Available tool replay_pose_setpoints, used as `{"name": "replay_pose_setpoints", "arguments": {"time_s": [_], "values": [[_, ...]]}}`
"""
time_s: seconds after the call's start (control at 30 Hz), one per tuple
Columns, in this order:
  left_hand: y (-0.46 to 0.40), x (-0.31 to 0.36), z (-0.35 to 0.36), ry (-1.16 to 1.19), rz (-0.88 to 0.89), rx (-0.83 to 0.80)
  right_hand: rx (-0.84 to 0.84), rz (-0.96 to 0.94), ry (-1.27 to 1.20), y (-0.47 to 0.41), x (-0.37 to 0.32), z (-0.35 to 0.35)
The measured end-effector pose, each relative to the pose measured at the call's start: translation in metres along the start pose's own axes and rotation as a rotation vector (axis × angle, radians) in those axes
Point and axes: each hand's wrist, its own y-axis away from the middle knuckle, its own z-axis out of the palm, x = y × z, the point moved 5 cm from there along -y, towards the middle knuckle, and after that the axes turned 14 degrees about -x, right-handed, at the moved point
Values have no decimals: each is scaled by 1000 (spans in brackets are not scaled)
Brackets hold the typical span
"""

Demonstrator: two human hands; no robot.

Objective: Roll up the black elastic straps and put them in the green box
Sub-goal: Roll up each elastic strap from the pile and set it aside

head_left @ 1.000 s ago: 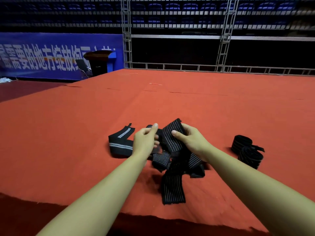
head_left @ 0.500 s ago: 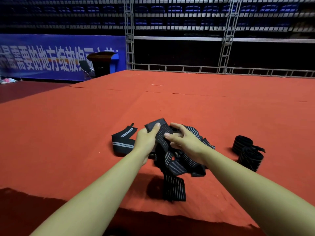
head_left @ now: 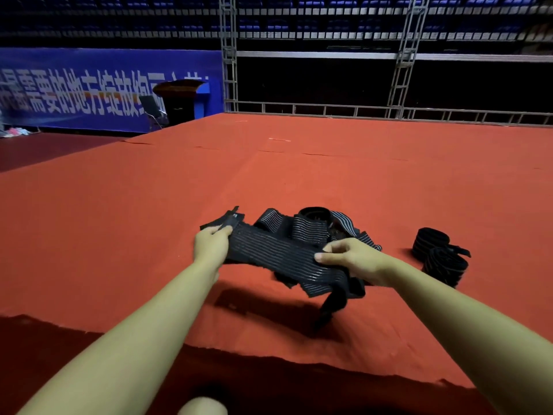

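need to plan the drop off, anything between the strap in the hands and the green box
Cannot say: no green box shows in this view. Both the left hand and the right hand already grip the stretched strap, so nothing is between them and it. Two rolled straps lie to the right on the red carpet.

free: red carpet (head_left: 119, 235) left | obstacle: rolled straps (head_left: 440, 256) right

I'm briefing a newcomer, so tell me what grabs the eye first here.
At centre, the left hand and right hand grip a black strap stretched between them above the red carpet. Behind it lies a tangle of loose straps; two rolled straps sit to the right. No green box is in view.
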Motion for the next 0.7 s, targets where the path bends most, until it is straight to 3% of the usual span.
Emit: {"name": "replay_pose_setpoints", "arguments": {"time_s": [0.2,0.4,0.5,0.57,0.63,0.7], "values": [[12,-65,-19,-490,-159,-108,80,269,318,16,63,-16],[24,-99,-27,-954,-274,-43,116,526,794,26,106,-32],[33,-102,-24,-1100,-220,59,272,581,954,33,107,-36],[36,-97,-13,-1150,-61,99,471,492,867,34,102,-39],[37,-93,6,-1145,93,62,601,295,533,30,100,-42],[40,-94,29,-1120,165,-33,607,136,198,22,94,-39]]}}
